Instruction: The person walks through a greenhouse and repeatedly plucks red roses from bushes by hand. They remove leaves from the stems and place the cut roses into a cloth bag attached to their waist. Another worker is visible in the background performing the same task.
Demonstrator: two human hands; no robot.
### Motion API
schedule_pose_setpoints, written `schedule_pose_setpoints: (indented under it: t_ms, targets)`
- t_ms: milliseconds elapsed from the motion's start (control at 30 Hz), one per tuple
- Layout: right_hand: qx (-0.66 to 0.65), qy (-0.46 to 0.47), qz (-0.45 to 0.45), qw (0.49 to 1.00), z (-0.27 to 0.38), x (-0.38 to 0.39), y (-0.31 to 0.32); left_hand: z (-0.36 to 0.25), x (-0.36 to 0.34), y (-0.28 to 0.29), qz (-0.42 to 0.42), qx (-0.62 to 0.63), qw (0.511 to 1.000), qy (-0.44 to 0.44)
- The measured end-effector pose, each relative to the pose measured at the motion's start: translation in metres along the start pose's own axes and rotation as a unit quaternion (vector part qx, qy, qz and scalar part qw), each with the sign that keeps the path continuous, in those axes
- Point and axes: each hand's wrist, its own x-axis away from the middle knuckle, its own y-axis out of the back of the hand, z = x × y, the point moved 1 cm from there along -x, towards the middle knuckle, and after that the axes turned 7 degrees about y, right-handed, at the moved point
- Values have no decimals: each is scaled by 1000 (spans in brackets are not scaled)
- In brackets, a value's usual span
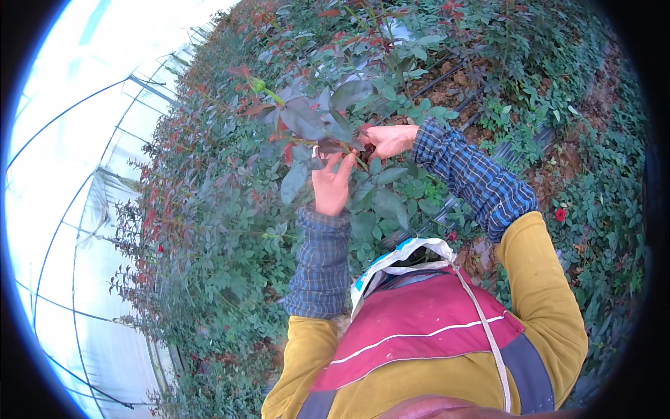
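In front of me a rose stem (361, 163) with broad dark leaves (304, 120) leans up and to the left, and a green bud (257, 84) sits at its tip. My left hand (331, 187) is closed around this stem, its thumb lying against the stem and the other fingers partly behind leaves. Close beside it, my right hand (391, 140) is curled shut among the leaves. Something dark red shows at its fingertips, but I cannot tell whether it is a leaf or a held thing.
Dense rose bushes (230, 272) surround me, with reddish young shoots on the left. An open white bag (436, 246) hangs at my front with a strap. Dark pipes (469, 99) run over brown soil (447, 82). A red rose (560, 214) blooms at right; pale greenhouse sheeting (105, 244) stands left.
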Motion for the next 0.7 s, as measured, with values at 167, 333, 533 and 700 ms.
schedule_pose_setpoints:
  t_ms: [167, 333, 533, 700]
  targets:
    - [23, 5, -19, 1000, -4, 4, 1, 7, -6, 1, -2, -55, 998, 9]
    - [27, -20, -60, 998, 27, 21, -2, 9, -14, 3, 5, -45, 998, -32]
    - [53, 68, -189, 978, -16, 12, -12, 8, -18, -2, 5, 29, 998, -57]
    - [-182, 72, -291, 937, -35, 12, -26, 26, -19, -2, -44, 9, 999, -20]
